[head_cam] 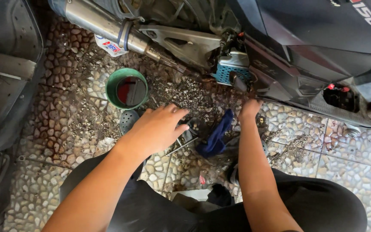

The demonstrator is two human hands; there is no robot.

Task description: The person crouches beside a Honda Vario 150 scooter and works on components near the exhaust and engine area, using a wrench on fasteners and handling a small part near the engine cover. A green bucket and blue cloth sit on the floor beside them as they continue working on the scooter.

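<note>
Left hand (pixel 157 129): fingers spread open, palm down over small tools on pebble floor (pixel 56 124), near blue rag (pixel 216 134). Right hand (pixel 250 108): under motorcycle fairing (pixel 288 56), finger state untellable. Green tub (pixel 126 88) beside exhaust pipe (pixel 104 23)

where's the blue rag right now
In the head view the blue rag lies on the pebble floor at centre, between the left hand and right hand, below the motorcycle.

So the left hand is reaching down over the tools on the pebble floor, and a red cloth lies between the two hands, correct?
Not quite: the cloth between the hands is dark blue, not red, as the head view shows. The rest holds: the left hand reaches down over the tools on the pebble floor, with the right hand beyond the cloth.
</note>
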